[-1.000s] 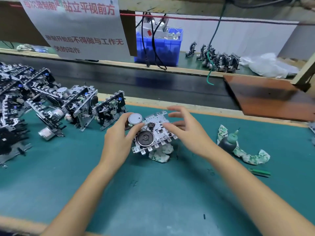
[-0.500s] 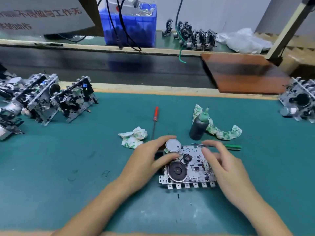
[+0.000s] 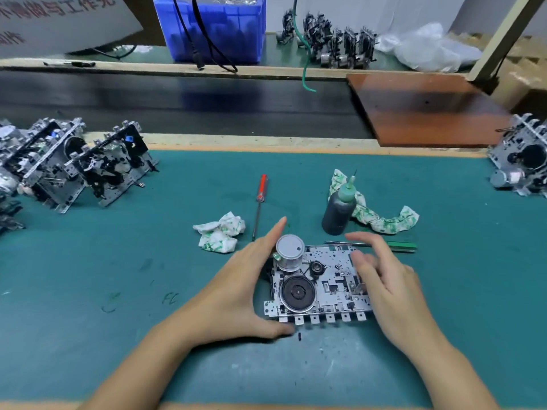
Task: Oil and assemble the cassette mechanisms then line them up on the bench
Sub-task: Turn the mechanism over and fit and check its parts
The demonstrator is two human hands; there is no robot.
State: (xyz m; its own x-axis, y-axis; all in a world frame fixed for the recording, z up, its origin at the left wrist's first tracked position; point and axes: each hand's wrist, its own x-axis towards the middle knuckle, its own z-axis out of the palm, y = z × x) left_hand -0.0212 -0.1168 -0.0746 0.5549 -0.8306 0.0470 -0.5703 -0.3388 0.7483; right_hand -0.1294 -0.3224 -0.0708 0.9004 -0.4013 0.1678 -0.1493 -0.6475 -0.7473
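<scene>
One flat silver metal cassette mechanism (image 3: 318,284) with a round motor can and a black flywheel lies on the teal bench mat (image 3: 118,321), near the front edge and between the two hands. The left hand (image 3: 236,291) lies along its left edge with straight fingers, the forefinger beside the motor can and the thumb at the near left corner; it grips nothing. The right hand (image 3: 387,288) is over the right end of the plate with loose, spread fingers; whether they touch the metal I cannot tell. On the left side at least two assembled cassette mechanisms (image 3: 71,164) stand on edge in a row, with more cut off by the frame, and one more mechanism (image 3: 524,161) is at the right edge. There are one red-handled screwdriver (image 3: 260,202), one dark oil bottle with a green nozzle (image 3: 340,208), one thin green-handled tool (image 3: 381,245), and two white-green rags: a crumpled one (image 3: 220,235) and a long twisted one (image 3: 381,214) behind the bottle. Compared with half a second ago, the mechanism stays at the same place, the left fingers have straightened and left the top of the motor can, and the right hand has moved more over the plate.
</scene>
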